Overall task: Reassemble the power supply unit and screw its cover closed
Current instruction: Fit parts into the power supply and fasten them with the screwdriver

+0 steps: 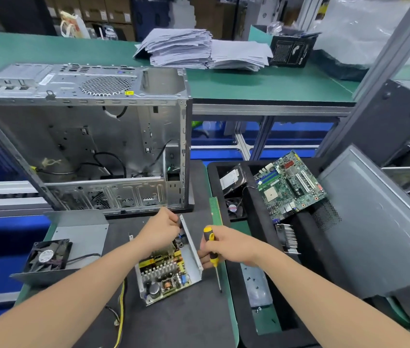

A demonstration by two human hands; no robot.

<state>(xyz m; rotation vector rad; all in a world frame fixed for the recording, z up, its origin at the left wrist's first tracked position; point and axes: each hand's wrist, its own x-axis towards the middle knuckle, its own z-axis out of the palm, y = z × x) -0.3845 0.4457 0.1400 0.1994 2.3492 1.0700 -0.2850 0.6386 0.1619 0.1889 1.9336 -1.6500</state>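
Lying open on black mat (pixel 173 320), power supply (pixel 166 275) pinched at far end by curled fingers of left hand (pixel 160 231). Screwdriver (pixel 214 261) gripped by curled fingers of right hand (pixel 226 244), just beside metal wall.

Bright, even light falls from above my computer case (pixel 113 136); shadows beside it are soft. Behind it cartons (pixel 113 8) blur (wide lens bows the edges), and plastic sheeting (pixel 364 31) glares.
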